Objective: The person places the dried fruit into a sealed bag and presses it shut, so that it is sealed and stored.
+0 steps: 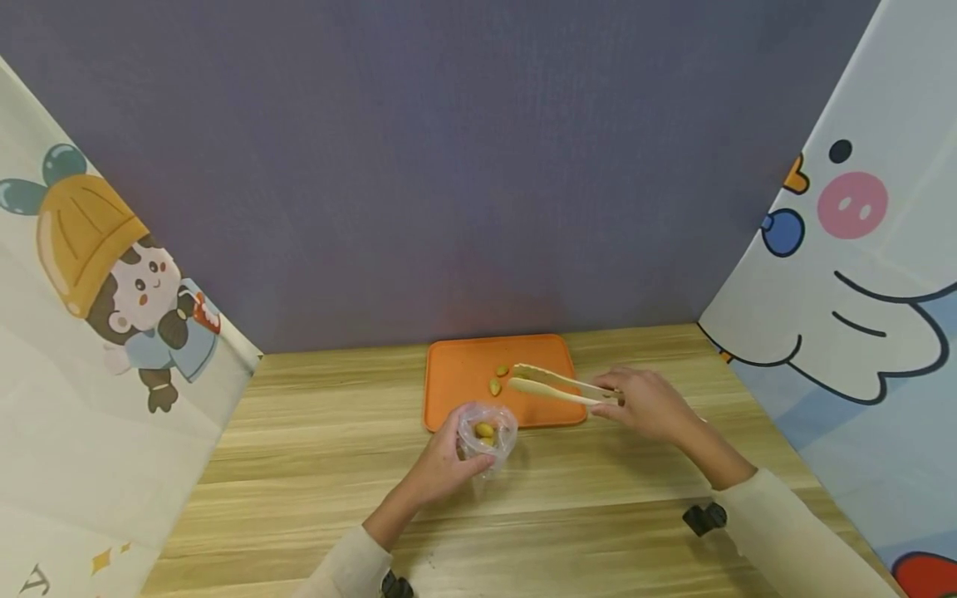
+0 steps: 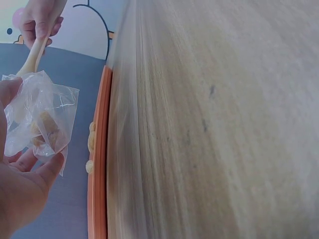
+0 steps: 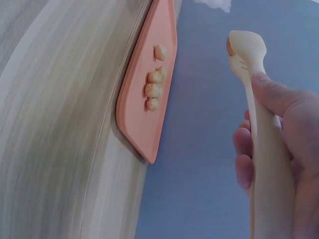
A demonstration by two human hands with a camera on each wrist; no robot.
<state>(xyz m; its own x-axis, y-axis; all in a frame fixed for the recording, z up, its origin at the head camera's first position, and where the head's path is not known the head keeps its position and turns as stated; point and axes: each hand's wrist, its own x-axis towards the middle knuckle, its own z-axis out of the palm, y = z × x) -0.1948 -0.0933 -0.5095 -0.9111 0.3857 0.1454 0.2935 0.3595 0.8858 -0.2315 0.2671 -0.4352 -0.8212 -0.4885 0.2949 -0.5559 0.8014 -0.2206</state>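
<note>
Clear plastic bag (image 1: 509, 422) with small rounded yellow-brown pieces (image 1: 484, 430) inside, gripped by the left hand (image 1: 441, 467) near an orange rectangular tray (image 1: 454, 375), slender cream-coloured tongs (image 1: 549, 391) gripped by the right hand (image 1: 649, 404) above the tray, more such pieces (image 1: 495, 387) seen lying on the tray's surface

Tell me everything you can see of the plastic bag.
The plastic bag is thin, see-through and crinkled, with loose, uneven edges. Its round mouth stands open toward the head camera, showing at least two yellowish pieces inside. The left hand holds it by the sides, raised above the table near the front edge of the orange tray.
</note>
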